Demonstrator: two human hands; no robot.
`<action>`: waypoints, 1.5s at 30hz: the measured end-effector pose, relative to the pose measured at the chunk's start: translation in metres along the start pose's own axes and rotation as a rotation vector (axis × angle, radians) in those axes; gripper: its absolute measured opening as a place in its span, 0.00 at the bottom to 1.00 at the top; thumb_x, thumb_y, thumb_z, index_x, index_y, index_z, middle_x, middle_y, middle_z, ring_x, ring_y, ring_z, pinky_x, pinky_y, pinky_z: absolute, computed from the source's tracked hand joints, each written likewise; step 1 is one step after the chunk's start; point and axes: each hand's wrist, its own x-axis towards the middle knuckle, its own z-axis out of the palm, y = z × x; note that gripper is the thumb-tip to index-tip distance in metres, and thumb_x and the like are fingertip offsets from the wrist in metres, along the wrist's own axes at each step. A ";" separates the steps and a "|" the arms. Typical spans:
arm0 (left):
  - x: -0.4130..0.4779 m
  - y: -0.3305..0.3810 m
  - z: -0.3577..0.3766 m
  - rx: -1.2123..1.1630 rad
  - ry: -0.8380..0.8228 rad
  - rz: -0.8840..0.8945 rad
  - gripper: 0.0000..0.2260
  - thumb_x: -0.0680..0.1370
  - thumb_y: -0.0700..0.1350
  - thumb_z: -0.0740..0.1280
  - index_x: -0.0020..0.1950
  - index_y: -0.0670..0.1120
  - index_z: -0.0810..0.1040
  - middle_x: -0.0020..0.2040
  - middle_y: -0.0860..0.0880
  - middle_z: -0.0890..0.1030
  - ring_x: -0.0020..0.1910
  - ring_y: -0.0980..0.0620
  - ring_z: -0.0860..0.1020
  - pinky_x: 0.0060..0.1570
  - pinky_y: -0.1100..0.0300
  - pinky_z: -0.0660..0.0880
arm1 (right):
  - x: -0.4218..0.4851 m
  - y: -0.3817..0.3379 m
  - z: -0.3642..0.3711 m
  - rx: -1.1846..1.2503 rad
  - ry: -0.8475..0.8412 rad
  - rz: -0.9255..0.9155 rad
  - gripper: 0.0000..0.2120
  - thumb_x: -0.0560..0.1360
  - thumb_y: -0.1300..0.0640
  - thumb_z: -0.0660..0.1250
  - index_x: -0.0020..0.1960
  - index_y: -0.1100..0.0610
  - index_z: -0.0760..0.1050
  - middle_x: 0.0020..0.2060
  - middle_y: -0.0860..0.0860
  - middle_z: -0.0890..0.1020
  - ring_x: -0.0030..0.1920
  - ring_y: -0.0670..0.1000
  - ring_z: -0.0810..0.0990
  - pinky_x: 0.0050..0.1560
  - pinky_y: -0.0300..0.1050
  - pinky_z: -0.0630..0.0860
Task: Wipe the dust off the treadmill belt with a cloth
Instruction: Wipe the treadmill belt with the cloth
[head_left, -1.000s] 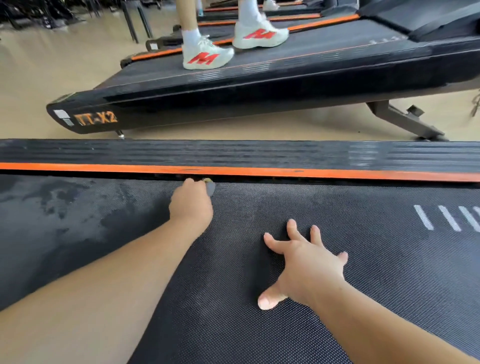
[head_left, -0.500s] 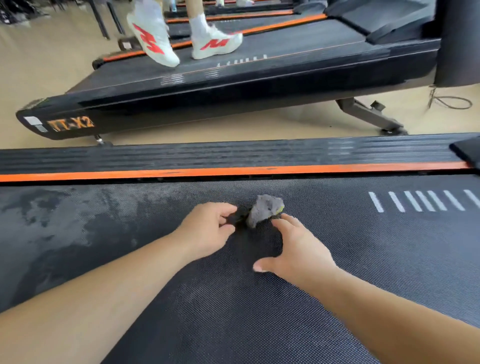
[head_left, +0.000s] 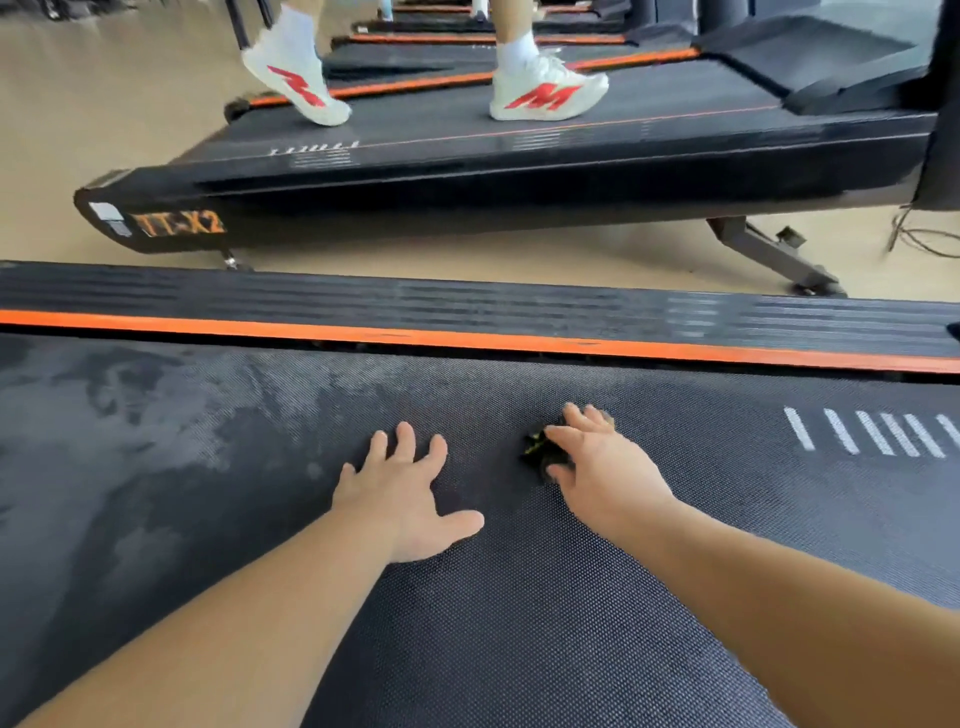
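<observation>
A person leans over a black treadmill belt (head_left: 519, 649), both bare arms reaching forward across it. The job looks partly done. The woven surface around and below the hands is dark and fairly clean, while pale grey dust (head_left: 156, 410) is smeared in patches over the left stretch, up toward the orange strip (head_left: 467, 338) along the side rail. The area right of the hands, near some white dashes (head_left: 872, 434), looks only lightly dusty, though blur makes that hard to judge.

The left hand (head_left: 402, 488) lies flat on the belt with fingers spread wide and thumb out, holding nothing.

The right hand (head_left: 602, 467) is on top of a small crumpled dark cloth (head_left: 537, 448) with a yellow-green edge. Thumb and forefinger close in on either side of the cloth, and most of it is hidden under the palm, pressed onto the belt. The dusty patches are well to the left of the cloth, beyond the left hand.

On a neighbouring treadmill (head_left: 519, 176) beyond, someone walks in white shoes (head_left: 545, 91).
</observation>
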 end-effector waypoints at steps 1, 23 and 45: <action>0.001 0.000 0.001 0.008 0.012 -0.003 0.47 0.70 0.78 0.54 0.80 0.59 0.39 0.81 0.49 0.36 0.80 0.42 0.37 0.76 0.35 0.49 | 0.007 0.003 0.001 -0.014 0.035 -0.019 0.18 0.83 0.53 0.63 0.73 0.50 0.72 0.73 0.49 0.69 0.76 0.55 0.64 0.67 0.55 0.74; 0.003 -0.001 0.007 0.000 0.046 -0.016 0.45 0.71 0.78 0.54 0.80 0.61 0.37 0.81 0.51 0.34 0.80 0.44 0.35 0.77 0.37 0.47 | 0.104 0.012 -0.001 -0.204 0.275 -0.170 0.13 0.80 0.58 0.66 0.62 0.49 0.82 0.56 0.49 0.80 0.62 0.56 0.75 0.53 0.51 0.78; 0.003 0.000 0.005 0.008 0.020 -0.016 0.46 0.70 0.79 0.53 0.80 0.61 0.38 0.81 0.51 0.35 0.80 0.44 0.36 0.77 0.37 0.48 | 0.067 -0.031 0.008 0.074 0.285 0.109 0.12 0.78 0.55 0.68 0.60 0.50 0.82 0.57 0.52 0.80 0.61 0.58 0.77 0.54 0.47 0.75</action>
